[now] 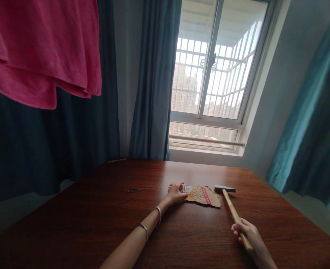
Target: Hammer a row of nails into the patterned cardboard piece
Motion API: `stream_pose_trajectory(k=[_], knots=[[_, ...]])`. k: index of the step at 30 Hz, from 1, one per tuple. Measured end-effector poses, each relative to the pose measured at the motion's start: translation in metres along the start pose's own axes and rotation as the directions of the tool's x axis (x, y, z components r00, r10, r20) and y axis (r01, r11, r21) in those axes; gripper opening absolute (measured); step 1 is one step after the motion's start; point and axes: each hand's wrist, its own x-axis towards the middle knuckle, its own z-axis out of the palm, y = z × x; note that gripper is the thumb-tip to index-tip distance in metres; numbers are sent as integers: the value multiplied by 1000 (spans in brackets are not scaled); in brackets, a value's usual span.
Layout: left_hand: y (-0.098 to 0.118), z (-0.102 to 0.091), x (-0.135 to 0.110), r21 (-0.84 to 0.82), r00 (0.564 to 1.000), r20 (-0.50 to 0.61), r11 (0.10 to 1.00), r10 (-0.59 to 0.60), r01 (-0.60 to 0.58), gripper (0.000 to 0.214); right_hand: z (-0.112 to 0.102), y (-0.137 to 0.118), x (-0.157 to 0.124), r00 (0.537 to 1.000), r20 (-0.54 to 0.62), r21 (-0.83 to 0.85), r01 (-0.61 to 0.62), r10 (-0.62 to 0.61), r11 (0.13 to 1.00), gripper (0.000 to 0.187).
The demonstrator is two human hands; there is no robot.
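My right hand (246, 231) is wrapped round the wooden handle of a hammer (232, 209). The hammer's grey head lies at the far end, close to the table top. My left hand (177, 193) is curled over the left part of a flat piece of cardboard (200, 195), thumb and fingers pinching at it. Dots and a pink band mark the cardboard, and its edges are jagged. Small shiny bits (185, 188) show by my left fingertips, too small to make out. Several thin dark nail-like pieces (131, 190) lie left of that hand.
All this is on a brown wooden table (153, 239). A pink cloth (47, 52) hangs at upper left before dark blue curtains (153, 82). Behind the table is a barred window (201, 86). A thin pale object (116, 160) lies at the far left table edge.
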Motion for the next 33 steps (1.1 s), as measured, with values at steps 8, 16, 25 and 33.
stream_pose_trajectory(k=[8, 16, 25, 33], knots=[[-5, 6, -2, -19, 998, -51, 999, 34, -35, 55, -14, 10, 12, 988, -60, -343, 113, -142, 932, 33], [-1, 3, -4, -7, 999, -41, 1000, 12, -13, 60, -14, 0, -5, 946, -175, -781, 36, -274, 623, 37], [0, 4, -2, 1, 1000, -9, 1000, -24, 24, 62, 7, -10, -24, 827, -169, -911, 75, -535, 404, 40], [-4, 7, 0, 3, 999, -19, 1000, -25, 25, 60, 87, -51, 17, 769, 144, -842, 426, -623, 331, 32]])
